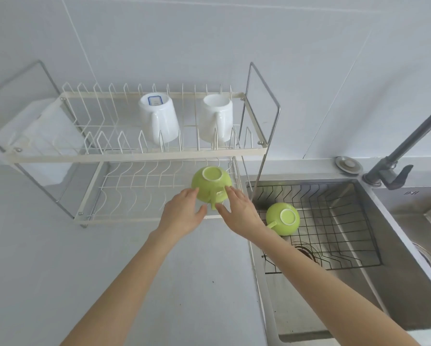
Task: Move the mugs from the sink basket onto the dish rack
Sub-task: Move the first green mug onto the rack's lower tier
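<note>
Mugs on the move here, and the green mug (211, 184) sits upside down at the right end of the dish rack (134, 156), on its lower tier, base ring up, handle pointing toward the near edge. Both hands bracket it: the left hand (184, 211) on its left flank, the right hand (239, 211) on its right, fingers (230, 189) spread and touching the sides lightly, not clenched. Whether they grip it or are letting go, I cannot tell. Both arms reach forward from the near side over the tabletop (47, 258), converging on the rack's corner.

Now the key relation: the second green mug (282, 218) lies to the right in the sink basket (334, 233), inverted and tilted, handle to the left. The right hand is the nearer one; by my read, a short swing right and down gets it there. Two white mugs (159, 121) stand on the upper tier.
</note>
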Action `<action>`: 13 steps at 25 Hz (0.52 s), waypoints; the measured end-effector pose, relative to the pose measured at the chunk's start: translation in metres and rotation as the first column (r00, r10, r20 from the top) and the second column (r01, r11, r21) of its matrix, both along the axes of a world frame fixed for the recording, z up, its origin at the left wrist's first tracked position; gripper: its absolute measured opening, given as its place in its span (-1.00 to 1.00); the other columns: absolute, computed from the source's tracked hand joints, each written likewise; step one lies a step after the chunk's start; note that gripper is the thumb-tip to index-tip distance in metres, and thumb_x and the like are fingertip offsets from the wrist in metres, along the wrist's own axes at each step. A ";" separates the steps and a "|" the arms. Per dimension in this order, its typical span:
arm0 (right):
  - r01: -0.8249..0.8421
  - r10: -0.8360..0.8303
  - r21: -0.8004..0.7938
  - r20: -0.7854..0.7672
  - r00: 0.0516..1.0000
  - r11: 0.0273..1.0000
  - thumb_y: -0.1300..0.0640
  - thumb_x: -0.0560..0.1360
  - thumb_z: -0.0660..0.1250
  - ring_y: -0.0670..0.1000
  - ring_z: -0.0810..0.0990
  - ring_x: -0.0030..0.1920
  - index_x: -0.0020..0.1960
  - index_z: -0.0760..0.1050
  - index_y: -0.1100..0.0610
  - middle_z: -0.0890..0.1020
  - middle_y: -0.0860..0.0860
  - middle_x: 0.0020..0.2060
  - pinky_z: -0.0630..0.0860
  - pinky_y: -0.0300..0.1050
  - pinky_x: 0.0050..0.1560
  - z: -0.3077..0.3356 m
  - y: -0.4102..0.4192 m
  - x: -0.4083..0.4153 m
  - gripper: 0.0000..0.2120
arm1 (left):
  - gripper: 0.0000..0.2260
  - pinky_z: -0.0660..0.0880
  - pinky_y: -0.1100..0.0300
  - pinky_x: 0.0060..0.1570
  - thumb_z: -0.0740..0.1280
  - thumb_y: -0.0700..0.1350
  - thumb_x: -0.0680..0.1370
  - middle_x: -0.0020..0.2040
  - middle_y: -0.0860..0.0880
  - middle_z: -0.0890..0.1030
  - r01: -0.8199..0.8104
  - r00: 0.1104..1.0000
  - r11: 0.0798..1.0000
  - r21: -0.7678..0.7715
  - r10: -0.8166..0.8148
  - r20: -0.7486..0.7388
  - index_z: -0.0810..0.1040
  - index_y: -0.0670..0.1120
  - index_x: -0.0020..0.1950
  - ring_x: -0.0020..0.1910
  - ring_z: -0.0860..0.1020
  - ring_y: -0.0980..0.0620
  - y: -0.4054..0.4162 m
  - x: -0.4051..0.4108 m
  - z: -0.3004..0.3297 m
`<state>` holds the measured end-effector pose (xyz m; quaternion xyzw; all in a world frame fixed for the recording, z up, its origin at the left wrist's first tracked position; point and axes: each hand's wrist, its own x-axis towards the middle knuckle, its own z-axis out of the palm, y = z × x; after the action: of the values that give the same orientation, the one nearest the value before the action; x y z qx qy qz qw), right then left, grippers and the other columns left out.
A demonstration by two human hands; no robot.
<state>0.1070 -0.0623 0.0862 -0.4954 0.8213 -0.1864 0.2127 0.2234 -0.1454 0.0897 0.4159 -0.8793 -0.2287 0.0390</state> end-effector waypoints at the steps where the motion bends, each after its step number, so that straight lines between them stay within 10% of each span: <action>1: -0.011 0.011 -0.002 -0.016 1.000 1.000 0.02 0.59 0.11 0.07 0.10 0.51 0.49 0.05 0.21 0.18 0.13 0.50 0.04 -0.06 0.49 0.000 0.009 0.003 -0.45 | -0.52 0.32 0.02 0.29 0.16 -0.02 0.55 0.42 -0.13 0.34 0.023 0.999 0.999 -0.043 -0.022 0.025 0.19 -0.15 0.43 0.38 0.33 -0.10 0.008 0.004 0.001; 13: 0.069 -0.059 0.076 -0.120 0.991 0.995 -0.03 0.54 0.18 0.10 -0.02 0.54 0.50 0.07 0.11 0.10 0.09 0.53 -0.08 0.05 0.52 0.002 0.110 -0.020 -0.40 | -0.47 0.15 0.00 0.44 0.13 0.04 0.55 0.50 -0.12 0.19 0.189 0.973 0.979 -0.075 -0.176 0.149 0.11 -0.10 0.47 0.48 0.15 -0.07 0.097 -0.015 0.002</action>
<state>0.0872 0.0482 0.0880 -0.4699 0.8548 -0.1306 0.1775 0.2079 -0.0487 0.0921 0.3464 -0.9236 -0.1622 -0.0262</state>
